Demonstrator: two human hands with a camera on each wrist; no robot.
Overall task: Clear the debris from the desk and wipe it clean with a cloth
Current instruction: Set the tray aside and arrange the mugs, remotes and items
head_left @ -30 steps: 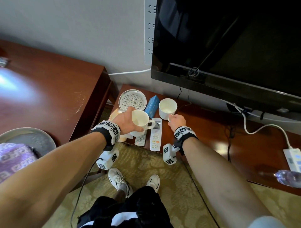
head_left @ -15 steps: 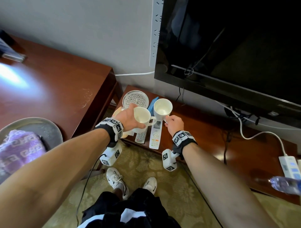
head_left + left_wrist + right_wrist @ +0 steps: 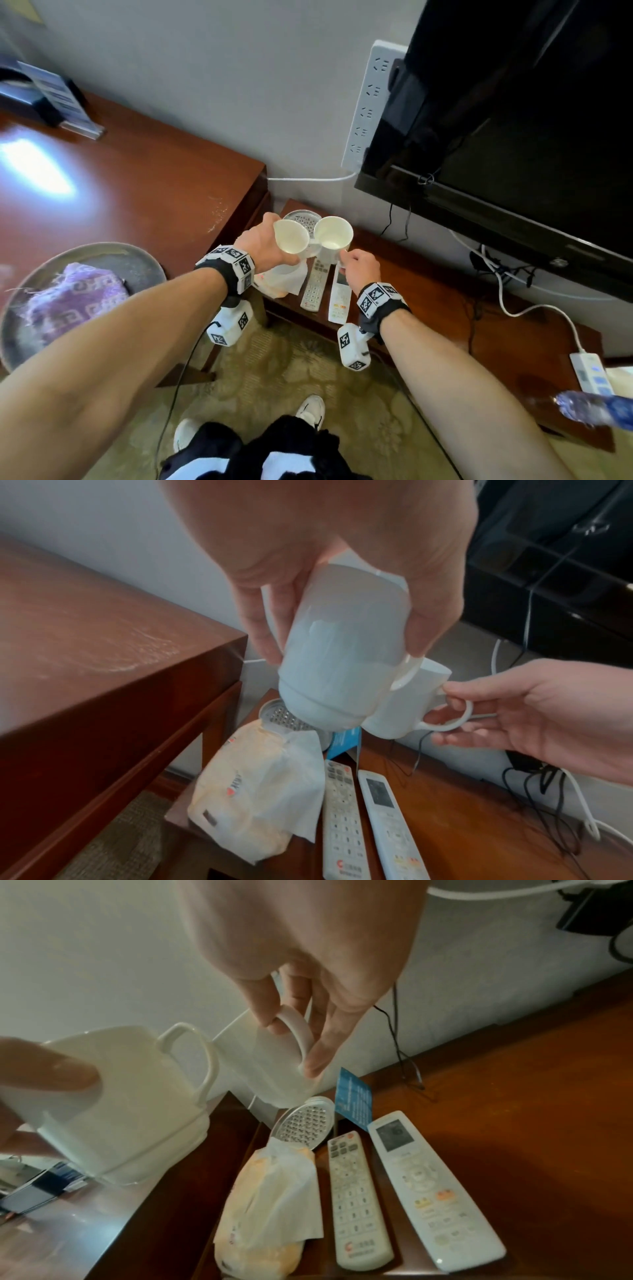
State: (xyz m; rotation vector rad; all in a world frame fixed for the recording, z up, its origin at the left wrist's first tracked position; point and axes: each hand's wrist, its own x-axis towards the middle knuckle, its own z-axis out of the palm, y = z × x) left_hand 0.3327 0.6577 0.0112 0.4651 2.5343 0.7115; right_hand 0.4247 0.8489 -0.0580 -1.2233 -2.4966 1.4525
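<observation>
One white mug is gripped around its body by the left hand and another mug is pinched by its handle in the right hand's fingers, both held above the low counter; they are best kept level and apart.

Left hand round white mug

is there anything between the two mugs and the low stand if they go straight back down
Yes. Below the left hand's mug lie the tissue pack and metal strainer; below the right hand's mug, two remotes lie side by side.
</observation>
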